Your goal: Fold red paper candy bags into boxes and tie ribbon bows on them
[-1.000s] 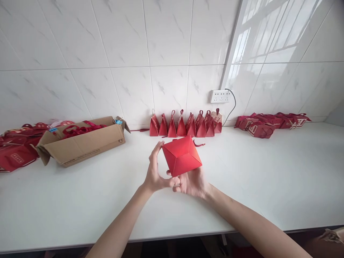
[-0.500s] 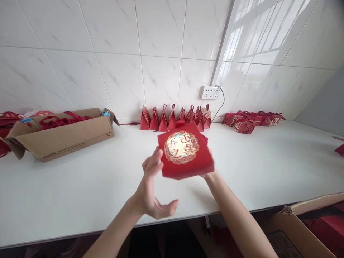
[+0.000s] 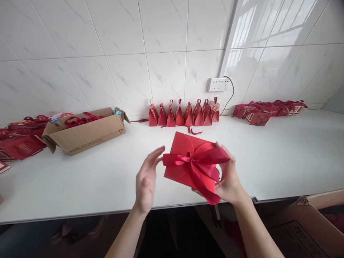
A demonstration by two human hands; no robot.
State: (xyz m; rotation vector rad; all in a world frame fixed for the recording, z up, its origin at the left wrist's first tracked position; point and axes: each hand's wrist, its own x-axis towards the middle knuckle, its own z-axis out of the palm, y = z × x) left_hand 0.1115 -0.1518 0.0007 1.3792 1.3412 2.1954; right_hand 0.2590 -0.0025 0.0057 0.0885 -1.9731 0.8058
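Note:
A red gift box (image 3: 176,143) is held up above the front part of the white table, its top facing me. Dark red satin ribbon (image 3: 200,168) is tied in a bow across that top, with loose ends hanging toward me. My right hand (image 3: 228,175) grips the box from its right side, fingers partly hidden behind and beneath it. To the left, my left hand (image 3: 147,175) is open with its fingers stretched out. Its fingertips are close to the left end of the bow; I cannot tell whether they touch.
On the white table (image 3: 113,175), a cardboard box (image 3: 88,139) holds red ribbons at the left. Red gift boxes (image 3: 21,143) lie beside it. Several small triangular boxes (image 3: 179,116) line the tiled wall. More red boxes (image 3: 258,116) lie at right; an open carton (image 3: 298,229) stands below the edge.
The box has been turned from its gold-printed face to the side with the bow. It has come lower and slightly right. My left hand's fingers have straightened, and the view has shifted left.

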